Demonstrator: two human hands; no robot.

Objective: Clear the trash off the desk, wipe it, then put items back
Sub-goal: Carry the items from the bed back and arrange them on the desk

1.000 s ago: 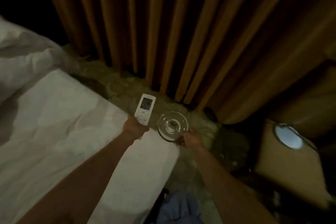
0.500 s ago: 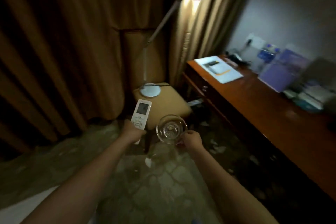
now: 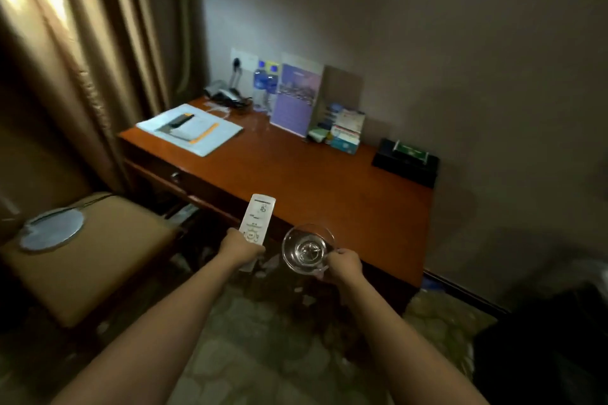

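Note:
My left hand (image 3: 239, 249) grips the lower end of a white remote control (image 3: 257, 218) with a small screen, held upright before the desk's front edge. My right hand (image 3: 344, 266) pinches the rim of a clear glass dish (image 3: 307, 248), tilted toward me. The wooden desk (image 3: 312, 181) stands ahead against the wall. Papers with a dark remote on them (image 3: 190, 130) lie at its left end. Water bottles (image 3: 265, 84), a purple brochure stand (image 3: 295, 100), small boxes (image 3: 344, 131) and a black tissue box (image 3: 406, 161) line the back.
A tan padded chair (image 3: 98, 260) with a round lamp base (image 3: 51, 229) on its seat stands left of the desk. Curtains (image 3: 98, 43) hang behind it. Scraps of paper (image 3: 273, 261) lie on the carpet under the desk. A dark shape (image 3: 552, 339) sits at lower right.
My view has swung right from the bed and curtains to face the desk. Both hands kept their hold on the remote and the glass dish and now hover near the desk's front edge.

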